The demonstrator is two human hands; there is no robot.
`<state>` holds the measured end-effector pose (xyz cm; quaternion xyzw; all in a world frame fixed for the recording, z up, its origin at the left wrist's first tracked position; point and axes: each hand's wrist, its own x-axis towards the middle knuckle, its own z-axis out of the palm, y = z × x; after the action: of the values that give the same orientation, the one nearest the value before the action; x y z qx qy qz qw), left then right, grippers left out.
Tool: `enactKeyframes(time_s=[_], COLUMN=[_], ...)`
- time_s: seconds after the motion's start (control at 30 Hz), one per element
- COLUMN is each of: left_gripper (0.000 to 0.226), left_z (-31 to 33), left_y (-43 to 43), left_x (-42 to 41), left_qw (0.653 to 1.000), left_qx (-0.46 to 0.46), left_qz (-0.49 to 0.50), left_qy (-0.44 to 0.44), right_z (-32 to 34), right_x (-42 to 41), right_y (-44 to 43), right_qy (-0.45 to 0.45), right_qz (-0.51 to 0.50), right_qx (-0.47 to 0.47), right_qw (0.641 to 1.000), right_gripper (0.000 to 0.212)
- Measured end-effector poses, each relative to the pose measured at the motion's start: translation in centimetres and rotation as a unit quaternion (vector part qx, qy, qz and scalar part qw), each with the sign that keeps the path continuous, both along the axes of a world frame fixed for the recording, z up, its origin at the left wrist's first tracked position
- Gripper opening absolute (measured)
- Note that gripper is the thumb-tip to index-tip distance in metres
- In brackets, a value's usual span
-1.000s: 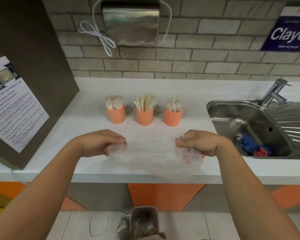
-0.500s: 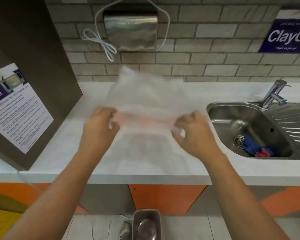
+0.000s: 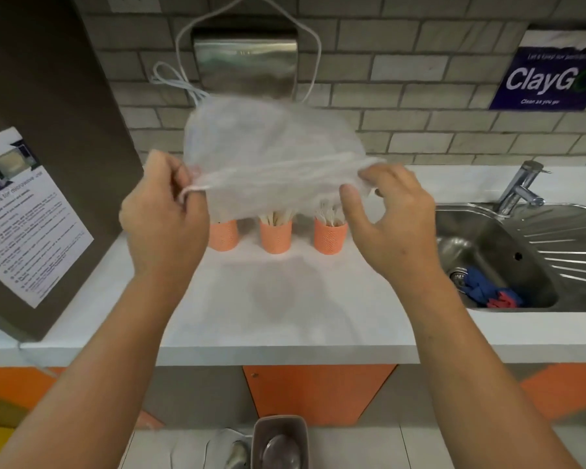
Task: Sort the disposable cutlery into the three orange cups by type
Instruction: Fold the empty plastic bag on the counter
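Left hand, right hand raised bag higher

The left forearm and right forearm are bare to the frame edge at seven and five o'clock; left hand and right hand likewise bare. Near six o'clock, possibly a pale shoe, blurred.

Filmy plastic (blurred) between left hand, right hand — orange cups behind
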<state>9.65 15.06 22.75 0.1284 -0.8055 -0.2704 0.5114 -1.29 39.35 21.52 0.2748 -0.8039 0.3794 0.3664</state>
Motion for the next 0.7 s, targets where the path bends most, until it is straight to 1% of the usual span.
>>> enactKeyframes(time_s=[0.03,0.07,0.1,0.17,0.2,0.23,0.27,0.3,0.33,0.4,0.43,0.5,0.57,0.63,0.67,0.7], left_gripper=[0.016,0.019,0.021,0.021,0.021,0.019,0.017,0.017,0.019,0.023,0.026,0.028,0.027,0.028,0.03,0.032], left_z=[-1.2,-3.1,-5.4,-10.2,-12.1,-13.4,-14.3,-14.6,-14.6,-14.3,-14.1,-13.7,-13.6,-13.8,-13.9,-14.0], left_y=[-0.1,-0.3,-0.5,-0.5,-0.1,0.3,0.7,1.0,1.2,1.1,0.9,0.9,1.3,1.4,1.3,1.0], left_x=[0.3,0.6,1.1,2.8,3.7,4.6,5.1,5.4,5.5,5.2,4.9,4.6,4.5,4.2,4.2,4.1], left_qw=[0.999,0.995,0.982,0.931,0.903,0.88,0.862,0.854,0.854,0.886,0.906,0.933,0.945,0.945,0.939,0.93], left_qx=[-0.001,0.0,0.004,0.048,0.092,0.137,0.175,0.204,0.227,0.256,0.258,0.242,0.219,0.217,0.224,0.225], left_qz=[0.007,0.014,0.011,-0.035,-0.075,-0.117,-0.151,-0.172,-0.176,-0.126,-0.085,-0.033,-0.019,-0.027,-0.038,-0.056], left_qy=[-0.032,-0.1,-0.19,-0.36,-0.412,-0.439,-0.451,-0.447,-0.434,-0.365,-0.323,-0.266,-0.242,-0.242,-0.257,-0.286], right_z=[-0.9,-2.4,-4.5,-9.4,-11.4,-13.1,-14.2,-14.8,-15.1,-15.2,-14.8,-13.8,-12.9,-12.6,-12.8,-12.9], right_x=[0.2,0.4,0.6,1.2,1.8,2.3,2.9,3.3,3.5,3.0,2.4,1.2,0.6,0.5,0.6,0.8], right_y=[-0.1,-0.1,0.0,0.5,0.9,1.1,1.2,1.1,0.9,0.8,0.9,1.0,0.7,0.1,-0.2,-0.4], right_qy=[-0.013,-0.043,-0.085,-0.16,-0.199,-0.241,-0.277,-0.303,-0.315,-0.323,-0.329,-0.336,-0.357,-0.38,-0.398,-0.422], right_qz=[0.013,0.023,0.028,0.041,0.05,0.051,0.046,0.038,0.027,-0.008,-0.031,-0.061,-0.064,-0.053,-0.045,-0.041], right_qx=[0.007,0.034,0.076,0.151,0.16,0.158,0.155,0.155,0.156,0.149,0.13,0.08,0.044,0.049,0.058,0.069], right_qw=[1.0,0.998,0.993,0.975,0.966,0.956,0.947,0.94,0.936,0.935,0.935,0.936,0.931,0.922,0.915,0.903], right_gripper=[0.038,0.039,0.038,0.023,0.013,0.013,0.022,0.034,0.046,0.063,0.065,0.059,0.046,0.028,0.018,0.015])
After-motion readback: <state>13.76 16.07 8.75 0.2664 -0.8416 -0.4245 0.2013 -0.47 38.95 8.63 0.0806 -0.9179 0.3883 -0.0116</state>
